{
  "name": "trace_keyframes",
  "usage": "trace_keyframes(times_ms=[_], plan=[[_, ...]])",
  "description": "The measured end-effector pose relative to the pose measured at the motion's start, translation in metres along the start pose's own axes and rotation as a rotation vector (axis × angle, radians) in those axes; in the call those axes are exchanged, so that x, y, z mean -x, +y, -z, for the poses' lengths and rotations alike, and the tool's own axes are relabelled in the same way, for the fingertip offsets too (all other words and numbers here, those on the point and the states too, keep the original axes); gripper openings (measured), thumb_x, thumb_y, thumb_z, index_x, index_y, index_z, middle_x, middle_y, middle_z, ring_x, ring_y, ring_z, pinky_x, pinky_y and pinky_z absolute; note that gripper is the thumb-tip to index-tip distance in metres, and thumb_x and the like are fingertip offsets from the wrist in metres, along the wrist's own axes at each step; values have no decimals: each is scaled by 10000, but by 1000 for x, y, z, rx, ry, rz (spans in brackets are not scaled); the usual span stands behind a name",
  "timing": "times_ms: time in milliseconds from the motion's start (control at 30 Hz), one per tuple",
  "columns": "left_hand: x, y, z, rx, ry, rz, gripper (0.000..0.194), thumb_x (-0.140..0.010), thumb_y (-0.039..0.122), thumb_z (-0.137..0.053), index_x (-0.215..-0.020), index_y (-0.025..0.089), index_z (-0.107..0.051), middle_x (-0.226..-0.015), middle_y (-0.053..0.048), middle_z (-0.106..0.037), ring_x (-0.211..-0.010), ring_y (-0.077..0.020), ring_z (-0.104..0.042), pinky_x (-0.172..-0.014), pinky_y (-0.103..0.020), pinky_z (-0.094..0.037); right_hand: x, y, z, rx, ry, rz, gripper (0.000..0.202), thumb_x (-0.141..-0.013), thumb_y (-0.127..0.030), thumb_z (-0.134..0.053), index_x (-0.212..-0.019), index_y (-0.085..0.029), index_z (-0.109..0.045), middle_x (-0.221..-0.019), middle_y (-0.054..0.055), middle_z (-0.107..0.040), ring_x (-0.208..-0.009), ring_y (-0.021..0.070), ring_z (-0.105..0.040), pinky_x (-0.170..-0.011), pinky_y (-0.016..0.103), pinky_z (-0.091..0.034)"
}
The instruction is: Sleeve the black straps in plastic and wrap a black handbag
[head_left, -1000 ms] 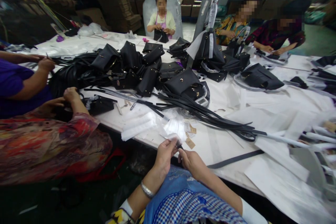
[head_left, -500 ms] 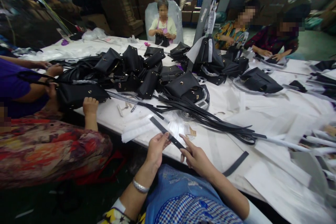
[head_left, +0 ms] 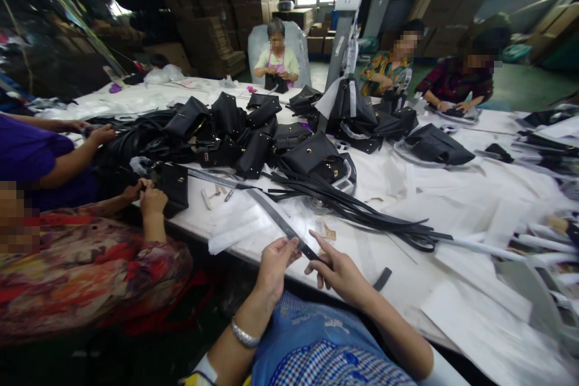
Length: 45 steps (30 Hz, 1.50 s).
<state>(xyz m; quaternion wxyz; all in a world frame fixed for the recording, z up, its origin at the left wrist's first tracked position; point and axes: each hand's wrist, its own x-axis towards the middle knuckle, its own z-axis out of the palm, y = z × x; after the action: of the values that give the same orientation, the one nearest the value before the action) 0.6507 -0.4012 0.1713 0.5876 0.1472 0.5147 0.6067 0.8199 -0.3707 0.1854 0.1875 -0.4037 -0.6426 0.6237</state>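
A black strap (head_left: 275, 215) with small holes runs slantwise between my two hands, above the near table edge. My left hand (head_left: 277, 260) pinches it near the middle between thumb and fingers. Lower on the strap, my right hand (head_left: 337, 268) grips it with the thumb and curled fingers, its index finger stretched out. The strap's tail end (head_left: 382, 279) shows past my right forearm. Just beyond my hands lie white wrapping sheets (head_left: 239, 223) and a small brown tag (head_left: 329, 231).
A bundle of black straps (head_left: 362, 205) lies across the white table (head_left: 362, 247). Behind it are piled black handbags (head_left: 310, 157). Loose metal fittings (head_left: 217, 194) lie left of my hands. Co-workers sit at the left and across the table; one handles a black bag (head_left: 174, 187).
The strap has slid up and left through my hands, so its tail beyond my right forearm is shorter. The view tilted up slightly. The left co-worker's bag has turned.
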Motion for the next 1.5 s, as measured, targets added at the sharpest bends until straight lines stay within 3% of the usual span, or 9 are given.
trace_keyframes(times_ms=[167,300,467,667,900,1100,1333,1433,1500], plan=[[1,4,-2,-25,-5,-43,330,-676,362,-814,-856,101,-723,-833,-79,-726,-718,-138,-663,-753,-262,-547,7,-3,10,37,-45,57,727,-880,-265,-530,-1511,-245,-169,-808,-10,-722,-622,134,-657,-685,301,-550],[-5,16,5,9,103,-83,308,-625,323,-849,-793,107,-707,-814,-67,-719,-738,-141,-668,-769,-265,-551,14,3,12,-18,-54,-7,698,-890,-281,-508,-1505,-257,-179,-842,-1,-731,-575,124,-641,-560,253,-520],[8,6,-17,-80,-95,-16,321,-691,371,-799,-829,95,-712,-764,-66,-720,-657,-131,-655,-711,-257,-543,-2,-8,9,-14,62,73,724,-876,-298,-530,-1505,-262,-175,-784,-11,-713,-541,129,-619,-493,239,-506],[-4,22,-3,19,133,-86,307,-613,304,-858,-805,114,-712,-814,-59,-731,-710,-128,-673,-749,-247,-553,18,-1,27,58,-24,64,619,-895,-283,-520,-1471,-214,-304,-806,12,-727,-645,136,-652,-726,309,-549],[9,2,-24,-106,-93,4,309,-682,366,-807,-820,105,-716,-760,-60,-725,-704,-142,-671,-750,-263,-549,3,-14,24,-22,48,74,678,-897,-342,-524,-1498,-246,-226,-776,-3,-701,-538,124,-609,-523,251,-521],[-11,23,0,-25,112,-77,310,-620,324,-849,-815,120,-720,-822,-57,-730,-727,-131,-671,-762,-251,-548,18,-9,37,-110,-76,-17,627,-898,-377,-540,-1461,-196,-332,-837,39,-730,-604,118,-629,-648,274,-527],[11,2,-27,-181,-116,-16,295,-733,364,-763,-872,107,-728,-818,-88,-739,-748,-174,-674,-783,-291,-530,-12,-14,20,-26,149,-34,626,-913,-501,-453,-1456,-211,-339,-634,-17,-650,-469,142,-569,-432,239,-431],[18,-6,-31,-295,-164,-52,282,-752,368,-741,-863,109,-741,-817,-96,-742,-787,-196,-672,-743,-264,-509,-20,-15,14,205,229,-32,524,-942,-525,-375,-1348,-219,-503,-581,-24,-607,-537,164,-582,-539,273,-461],[20,-10,-28,-358,-239,-38,290,-767,390,-721,-820,107,-747,-769,-101,-737,-754,-199,-669,-683,-248,-494,-22,-11,10,339,245,27,445,-945,-512,-384,-1073,-195,-669,-664,8,-629,-661,176,-602,-641,282,-460]])
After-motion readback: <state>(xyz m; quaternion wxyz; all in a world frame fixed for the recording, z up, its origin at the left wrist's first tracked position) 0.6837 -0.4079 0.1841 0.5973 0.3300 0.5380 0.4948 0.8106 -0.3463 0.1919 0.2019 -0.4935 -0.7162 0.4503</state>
